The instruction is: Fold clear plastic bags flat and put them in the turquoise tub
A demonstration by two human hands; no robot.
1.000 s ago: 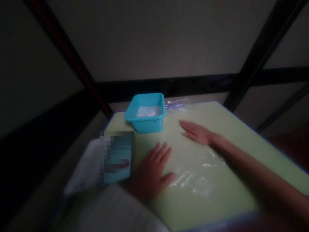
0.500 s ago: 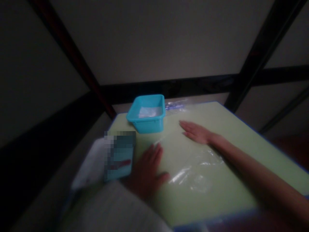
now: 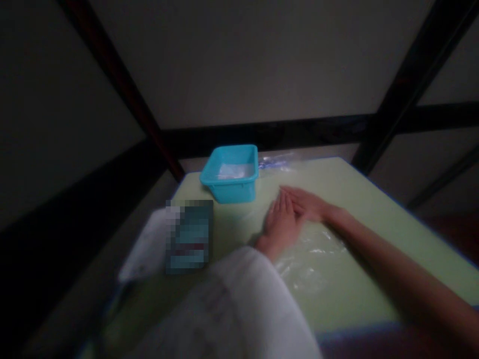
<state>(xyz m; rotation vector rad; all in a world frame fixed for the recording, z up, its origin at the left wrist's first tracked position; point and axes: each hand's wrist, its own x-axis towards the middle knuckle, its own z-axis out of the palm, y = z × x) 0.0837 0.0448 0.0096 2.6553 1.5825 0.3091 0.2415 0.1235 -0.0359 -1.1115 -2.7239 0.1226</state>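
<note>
A clear plastic sheet or bag lies spread on the pale green tabletop, its outline hard to make out. My left hand, in a white sleeve, rests flat on it with fingers stretched out, meeting my right hand. The fingers of my right hand also lie flat and extended, pointing left. Where the hands meet, the left thumb side touches or overlaps the right one. Neither hand grips anything. Just beyond them stands a turquoise plastic basket with a whitish sheet inside.
Left of my hands lies a pixelated dark rectangular object, beside a white cloth-like or paper item at the table's left edge. Crumpled clear plastic with purple-blue marks sits right of the basket. A wall with dark beams closes off the back.
My left hand has slid right and forward over the plastic, from near the dark object up against my right hand. My right hand has stayed nearly in place. The view has shifted slightly.
</note>
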